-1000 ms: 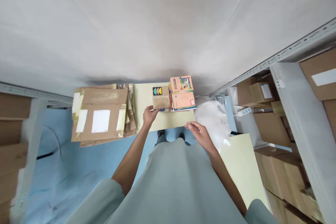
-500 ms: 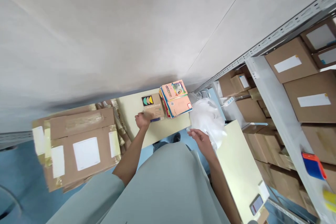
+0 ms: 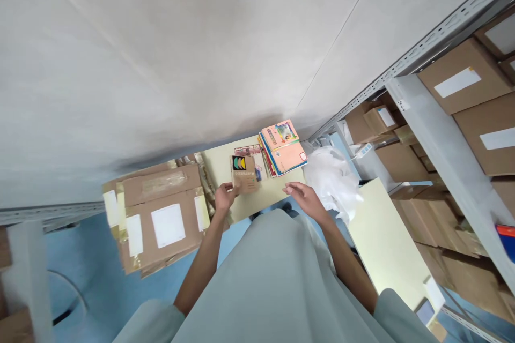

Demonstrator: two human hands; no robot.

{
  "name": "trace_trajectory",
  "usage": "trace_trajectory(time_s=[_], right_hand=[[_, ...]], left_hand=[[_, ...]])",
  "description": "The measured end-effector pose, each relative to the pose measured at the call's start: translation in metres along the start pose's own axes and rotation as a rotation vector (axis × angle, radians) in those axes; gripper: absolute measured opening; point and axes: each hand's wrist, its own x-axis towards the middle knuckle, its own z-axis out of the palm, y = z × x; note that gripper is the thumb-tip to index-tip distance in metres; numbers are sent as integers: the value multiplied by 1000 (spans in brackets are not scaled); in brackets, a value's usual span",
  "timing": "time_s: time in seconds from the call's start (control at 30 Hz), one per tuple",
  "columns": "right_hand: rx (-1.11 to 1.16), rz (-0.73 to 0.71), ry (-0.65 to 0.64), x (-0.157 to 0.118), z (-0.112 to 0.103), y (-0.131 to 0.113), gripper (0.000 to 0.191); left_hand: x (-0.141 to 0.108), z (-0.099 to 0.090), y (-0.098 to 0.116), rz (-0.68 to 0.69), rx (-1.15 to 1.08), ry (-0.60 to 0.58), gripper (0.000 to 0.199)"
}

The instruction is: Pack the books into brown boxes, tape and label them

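Observation:
My left hand (image 3: 225, 196) grips the lower left edge of a brown book (image 3: 245, 174) with green, tan and yellow shapes on its cover. Beneath and beside it, another book with a reddish drawing (image 3: 247, 150) lies partly covered on the cream table (image 3: 241, 211). To the right is a stack of books (image 3: 286, 146), two pink ones side by side on top. Over the table's front edge, my right hand (image 3: 306, 198) is held with fingers apart and nothing visible in it, close to a white plastic bag (image 3: 332, 177).
Flattened cardboard boxes (image 3: 173, 193) are stacked at the left, against the table. On the right stands a second cream table (image 3: 386, 241) with a phone (image 3: 424, 311). Beyond it, metal shelving (image 3: 434, 134) holds many cartons (image 3: 466, 75). A wall (image 3: 181, 53) rises behind.
The brown book has been drawn toward me and off the book below, uncovering its reddish drawing. My right hand has come away from the plastic bag and its fingers have parted.

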Motion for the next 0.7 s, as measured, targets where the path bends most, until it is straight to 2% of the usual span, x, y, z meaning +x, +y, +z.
trace_trajectory(time_s=[0.1,0.17,0.27,0.33,0.4,0.47,0.57,0.63,0.7], right_hand=[[26,-7,-28,3,3,3,58],[43,-30,-36,2,1,4,58],[90,-99,-1,-4,-8,0,60],[146,-159,50,-14,-15,-5,65],[204,-217,124,-27,-24,-11,74],[244,-256,242,-43,-35,-15,79],[262,-242,510,-71,-55,-10,73],[274,-198,672,-93,-74,2,68],[310,-158,780,-118,-94,20,68]], left_hand=[[-27,-24,13,4,-170,-13,65],[-46,-40,31,42,-380,-68,72],[-69,-54,72,82,-495,-209,68],[-79,-51,104,109,-509,-328,67],[-86,-37,136,143,-512,-460,67],[-91,-12,164,171,-490,-594,66],[-105,39,198,208,-410,-766,60],[-120,76,213,232,-344,-861,58],[-139,111,223,244,-279,-955,59]])
